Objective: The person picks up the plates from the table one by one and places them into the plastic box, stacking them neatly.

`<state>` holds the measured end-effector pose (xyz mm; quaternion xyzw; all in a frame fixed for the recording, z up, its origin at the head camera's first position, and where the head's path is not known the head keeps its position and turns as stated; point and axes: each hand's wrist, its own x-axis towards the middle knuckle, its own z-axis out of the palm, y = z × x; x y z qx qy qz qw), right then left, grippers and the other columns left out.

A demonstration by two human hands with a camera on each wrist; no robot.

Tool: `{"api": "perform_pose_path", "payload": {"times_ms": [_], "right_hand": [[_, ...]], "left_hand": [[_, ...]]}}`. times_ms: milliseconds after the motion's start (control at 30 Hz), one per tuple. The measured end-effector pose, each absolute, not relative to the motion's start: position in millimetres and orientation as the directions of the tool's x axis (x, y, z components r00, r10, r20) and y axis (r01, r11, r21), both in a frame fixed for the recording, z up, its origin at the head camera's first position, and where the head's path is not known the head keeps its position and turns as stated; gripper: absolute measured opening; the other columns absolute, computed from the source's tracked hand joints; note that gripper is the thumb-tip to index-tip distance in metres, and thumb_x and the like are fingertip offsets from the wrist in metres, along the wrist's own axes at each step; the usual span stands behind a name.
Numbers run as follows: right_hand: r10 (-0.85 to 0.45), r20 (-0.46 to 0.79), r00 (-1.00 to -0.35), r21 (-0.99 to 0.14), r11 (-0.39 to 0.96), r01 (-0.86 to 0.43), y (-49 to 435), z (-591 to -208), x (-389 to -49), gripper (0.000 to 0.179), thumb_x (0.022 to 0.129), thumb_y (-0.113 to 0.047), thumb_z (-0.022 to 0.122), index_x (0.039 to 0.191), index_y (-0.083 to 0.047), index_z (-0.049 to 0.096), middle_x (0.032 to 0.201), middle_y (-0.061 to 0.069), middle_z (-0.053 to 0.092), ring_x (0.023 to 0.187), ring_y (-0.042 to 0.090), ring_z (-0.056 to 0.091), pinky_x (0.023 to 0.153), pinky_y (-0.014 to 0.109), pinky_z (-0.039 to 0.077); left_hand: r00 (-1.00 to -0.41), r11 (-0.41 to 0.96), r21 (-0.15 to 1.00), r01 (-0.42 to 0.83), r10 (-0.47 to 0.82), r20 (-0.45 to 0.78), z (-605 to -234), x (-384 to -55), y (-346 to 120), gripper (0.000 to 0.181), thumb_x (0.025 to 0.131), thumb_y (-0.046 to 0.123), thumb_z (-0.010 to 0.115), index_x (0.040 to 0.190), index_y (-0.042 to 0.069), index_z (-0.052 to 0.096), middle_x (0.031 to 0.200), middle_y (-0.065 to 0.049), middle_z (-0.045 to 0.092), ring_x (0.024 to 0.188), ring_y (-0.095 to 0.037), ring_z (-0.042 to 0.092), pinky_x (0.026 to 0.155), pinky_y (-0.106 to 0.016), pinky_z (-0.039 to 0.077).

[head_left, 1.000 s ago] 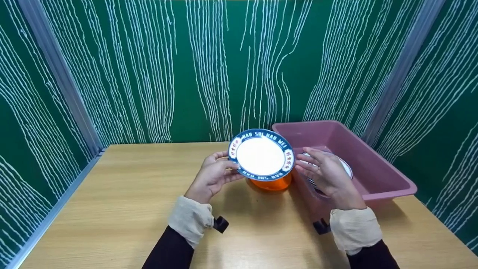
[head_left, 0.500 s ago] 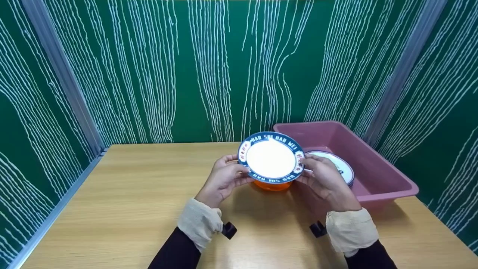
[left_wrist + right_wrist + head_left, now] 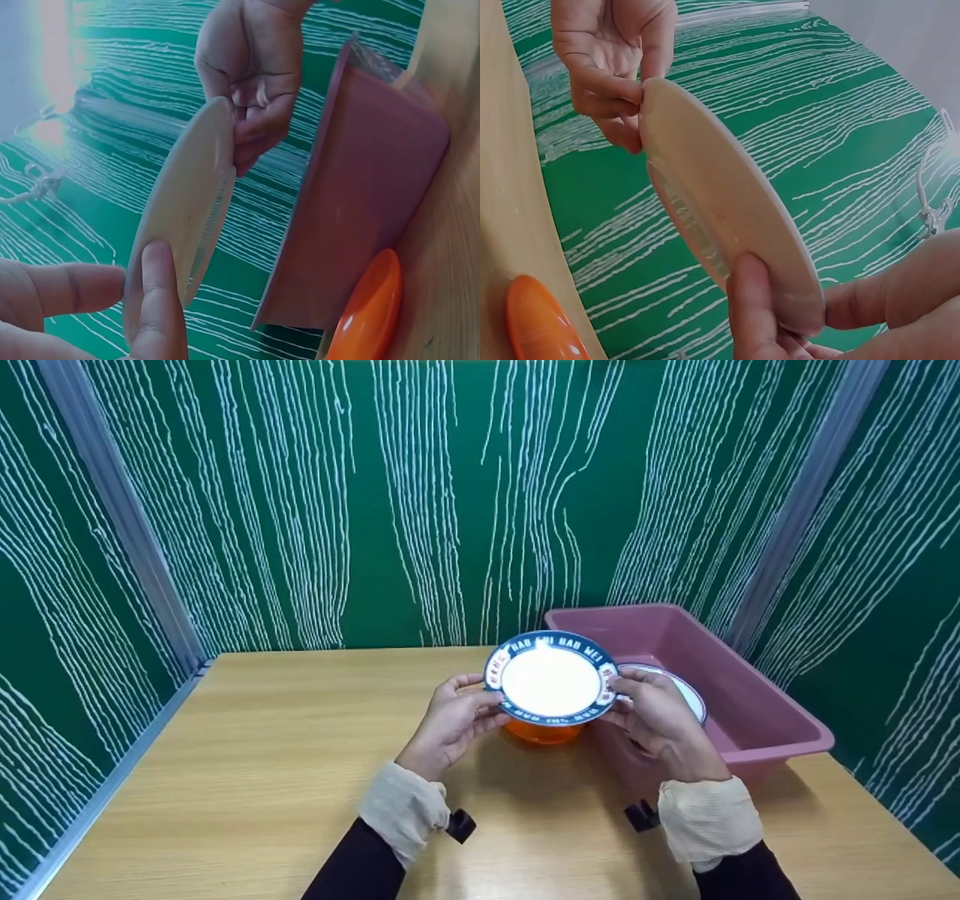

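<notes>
A white plate (image 3: pixel 551 682) with a blue lettered rim is held up in the air between both hands, its face towards the head camera. My left hand (image 3: pixel 454 724) pinches its left edge, thumb on the front and fingers behind. On the opposite edge my right hand (image 3: pixel 664 720) pinches the rim the same way. Both wrist views show the plate's pale underside (image 3: pixel 180 202). Below the plate, on the table, sits an orange dish (image 3: pixel 544 733), partly hidden; its glossy side shows in the left wrist view.
A pink plastic tub (image 3: pixel 750 690) stands on the right of the wooden table (image 3: pixel 300 750). In it lies at least one more white plate (image 3: pixel 694 701), partly behind my right hand. Green walls with white wavy lines (image 3: pixel 405 495) enclose the table.
My right hand has come onto the plate's right edge and now pinches it. The plate and my left hand have shifted to the right and slightly down.
</notes>
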<state>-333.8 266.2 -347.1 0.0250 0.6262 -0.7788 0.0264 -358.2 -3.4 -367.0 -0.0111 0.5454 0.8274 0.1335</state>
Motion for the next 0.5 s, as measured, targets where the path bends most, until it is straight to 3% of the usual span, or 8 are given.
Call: {"api": "perform_pose_path", "payload": {"times_ms": [133, 333, 500], "right_hand": [[0.033, -0.059, -0.998, -0.978, -0.203, 0.051, 275.2, -345.1, -333.8, 0.029, 0.108, -0.007, 0.043, 0.134, 0.005, 0.042, 0.113, 0.01, 0.05, 0.089, 0.017, 0.056, 0.077, 0.026, 0.059], [0.08, -0.107, -0.991, -0.967, -0.24, 0.085, 293.5, -341.3, -333.7, 0.044, 0.109, -0.01, 0.043, 0.15, 0.003, 0.035, 0.121, 0.01, 0.049, 0.094, 0.018, 0.057, 0.082, 0.025, 0.059], [0.106, -0.098, -0.99, -0.956, -0.285, 0.064, 311.5, -342.0, -332.8, 0.034, 0.109, -0.009, 0.043, 0.141, 0.002, 0.042, 0.111, 0.009, 0.055, 0.09, 0.017, 0.059, 0.074, 0.025, 0.059]], "left_hand": [[-0.964, -0.355, 0.905, -0.235, 0.201, -0.172, -370.5, -360.8, -2.2, 0.05, 0.096, 0.0, 0.067, 0.14, 0.004, 0.043, 0.122, -0.023, 0.061, 0.091, -0.028, 0.07, 0.087, -0.035, 0.061], [-0.958, -0.298, 0.916, -0.267, 0.19, -0.217, -382.2, -365.8, 1.0, 0.044, 0.099, 0.002, 0.062, 0.138, 0.005, 0.043, 0.123, -0.021, 0.056, 0.087, -0.027, 0.067, 0.085, -0.034, 0.062], [-0.954, -0.265, 0.924, -0.276, 0.19, -0.231, -394.7, -374.8, 5.4, 0.04, 0.099, 0.001, 0.06, 0.135, 0.004, 0.044, 0.116, -0.019, 0.055, 0.08, -0.024, 0.063, 0.079, -0.032, 0.063]]}}
